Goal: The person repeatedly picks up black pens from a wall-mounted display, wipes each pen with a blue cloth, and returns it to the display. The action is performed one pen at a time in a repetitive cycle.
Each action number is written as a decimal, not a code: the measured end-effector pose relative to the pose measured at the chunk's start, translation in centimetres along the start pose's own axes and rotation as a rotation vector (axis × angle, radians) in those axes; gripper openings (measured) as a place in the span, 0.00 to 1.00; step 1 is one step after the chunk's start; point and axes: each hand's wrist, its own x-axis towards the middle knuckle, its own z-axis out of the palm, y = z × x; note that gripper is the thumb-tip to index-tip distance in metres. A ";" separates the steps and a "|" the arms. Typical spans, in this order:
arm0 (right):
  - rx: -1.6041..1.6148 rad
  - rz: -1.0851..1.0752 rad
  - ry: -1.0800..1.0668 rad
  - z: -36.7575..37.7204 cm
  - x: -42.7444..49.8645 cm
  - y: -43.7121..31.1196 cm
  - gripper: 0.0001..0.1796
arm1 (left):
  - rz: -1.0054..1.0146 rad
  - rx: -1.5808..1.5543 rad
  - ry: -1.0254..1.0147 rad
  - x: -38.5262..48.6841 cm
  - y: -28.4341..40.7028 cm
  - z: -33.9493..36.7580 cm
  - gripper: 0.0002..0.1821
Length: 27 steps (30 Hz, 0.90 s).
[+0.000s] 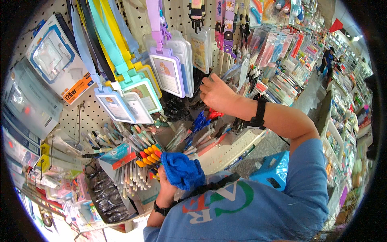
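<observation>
A bunched blue cloth is held in my left hand, low over the pen display. Orange-capped pens stand right beside its fingers; whether the hand also grips them I cannot tell. My right hand is raised over the back of the display, fingers loosely bent and apart, with nothing visible in it. Just left of it hang clear badge holders and a purple-framed badge holder on a lanyard. Blue pens and red pens stand below the right hand.
Light blue and mint badge holders hang from the pegboard. Grey-white pens fill a compartment beside black packaged items. A blue plastic stool stands on the floor. Another person is far down the aisle.
</observation>
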 end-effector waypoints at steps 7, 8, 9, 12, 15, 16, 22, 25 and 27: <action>0.053 0.060 0.057 -0.3 -0.1 0.7 0.07 | -0.065 -0.106 -0.019 0.7 1.4 0.4 0.28; 0.062 0.085 0.088 -0.5 -0.1 1.2 0.07 | -0.083 -0.110 0.001 0.9 1.7 0.6 0.28; 0.040 0.112 0.084 -0.6 0.0 1.8 0.07 | -0.101 -0.105 0.029 1.1 2.1 0.9 0.25; -0.057 0.167 0.166 -0.4 0.7 3.6 0.07 | -0.147 -0.078 0.127 1.5 3.0 1.8 0.15; -0.083 0.165 0.105 0.3 1.2 4.2 0.08 | -0.172 -0.119 0.138 1.7 2.8 2.0 0.15; -0.093 0.149 0.067 0.6 1.4 4.4 0.08 | -0.114 -0.119 0.080 1.6 2.6 1.8 0.18; -0.142 0.157 -0.014 1.8 1.7 4.5 0.08 | -0.008 -0.060 -0.022 0.4 1.0 0.3 0.26; -0.099 0.154 0.042 2.4 2.0 4.5 0.08 | -0.056 -0.053 -0.005 0.2 0.8 0.3 0.25; -0.103 0.151 0.071 2.8 2.2 4.6 0.08 | -0.063 -0.048 -0.006 0.3 0.9 0.4 0.25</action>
